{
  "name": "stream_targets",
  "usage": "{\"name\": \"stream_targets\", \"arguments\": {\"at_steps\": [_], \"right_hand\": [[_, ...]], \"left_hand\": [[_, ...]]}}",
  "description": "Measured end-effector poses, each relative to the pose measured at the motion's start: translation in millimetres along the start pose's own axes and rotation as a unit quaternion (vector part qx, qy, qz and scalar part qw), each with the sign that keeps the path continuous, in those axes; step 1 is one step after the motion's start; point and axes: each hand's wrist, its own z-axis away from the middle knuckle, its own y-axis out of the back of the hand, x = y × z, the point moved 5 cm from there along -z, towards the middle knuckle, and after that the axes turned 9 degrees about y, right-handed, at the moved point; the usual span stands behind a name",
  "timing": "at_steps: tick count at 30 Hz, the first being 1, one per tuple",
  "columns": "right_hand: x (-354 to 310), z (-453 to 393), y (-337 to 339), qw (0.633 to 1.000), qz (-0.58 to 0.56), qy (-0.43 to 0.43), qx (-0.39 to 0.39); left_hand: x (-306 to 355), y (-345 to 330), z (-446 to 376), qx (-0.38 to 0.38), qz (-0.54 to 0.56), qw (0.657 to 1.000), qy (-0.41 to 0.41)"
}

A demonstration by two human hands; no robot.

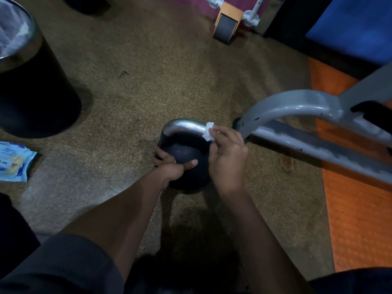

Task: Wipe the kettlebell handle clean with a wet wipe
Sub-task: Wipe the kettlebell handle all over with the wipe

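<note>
A dark kettlebell [186,153] stands on the speckled brown floor in the middle of the view. Its silver handle [184,126] arches over the top. My left hand [171,168] grips the round body from the near left side, thumb across the front. My right hand [227,158] is closed around the right end of the handle and presses a crumpled white wet wipe [209,131] against it. Only a small part of the wipe shows above my fingers.
A black bin with a steel rim [36,90] stands at the left, and a blue wipes packet [14,162] lies beside it. A grey metal bench frame [307,124] runs close on the right over an orange mat [356,209]. An orange-and-grey wheel [227,23] sits far back.
</note>
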Motion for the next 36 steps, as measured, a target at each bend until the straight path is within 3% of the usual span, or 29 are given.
{"name": "stream_targets", "arguments": {"at_steps": [3,9,13,18,25,31,36], "right_hand": [[-0.8,13.2,-3.3,0.999,0.014,0.042,-0.013],[8.2,3.3,4.3,1.0,0.008,0.0,0.029],[0.0,13.6,-7.3,0.999,-0.001,0.051,0.005],[10.9,28.3,-0.1,0.997,-0.028,-0.029,0.065],[5.1,27.6,-11.1,0.997,-0.04,-0.022,0.059],[10.7,25.6,-0.9,0.992,-0.033,-0.032,0.118],[7.0,32.1,-9.9,0.994,-0.04,-0.03,0.097]], "left_hand": [[1.1,0.0,2.0,-0.005,-0.002,1.0,0.001],[1.1,0.0,2.0,-0.009,0.009,1.0,-0.002],[1.2,-0.4,2.2,-0.012,-0.001,1.0,0.002],[1.3,0.5,3.0,-0.004,-0.002,1.0,0.001],[2.0,-0.1,5.4,-0.005,-0.013,1.0,0.003],[3.3,0.9,8.1,-0.001,-0.008,1.0,-0.001],[3.5,0.3,10.0,-0.002,-0.012,1.0,0.001]]}}
